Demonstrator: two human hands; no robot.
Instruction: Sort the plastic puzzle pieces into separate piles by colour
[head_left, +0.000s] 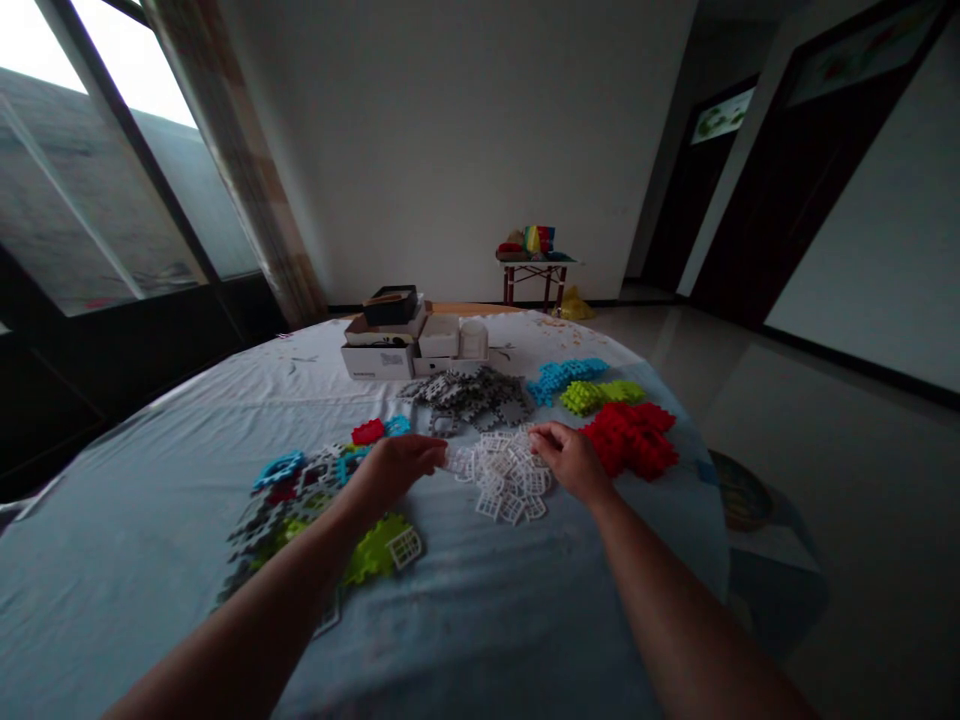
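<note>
A heap of white lattice window pieces (510, 475) lies on the cloth between my hands. My left hand (405, 462) is at the heap's left edge, its fingers pinched on a white window piece (457, 461). At the right edge of the heap, my right hand (570, 458) has thumb and fingers drawn together; what lies between them is too small to tell. Beneath and beside my left forearm is a spread of mixed interlocking plastic pieces (262, 520), grey, green, blue and red. One white window piece (406, 548) rests on a green piece (375, 550).
Behind the white heap sits a pile of grey pieces (480, 397). Blue pieces (566, 376), lime-green pieces (600, 395) and red pieces (630, 437) lie to the right. Stacked open boxes (379, 362) stand farther back. The round table's cloth (480, 640) hangs over its edge.
</note>
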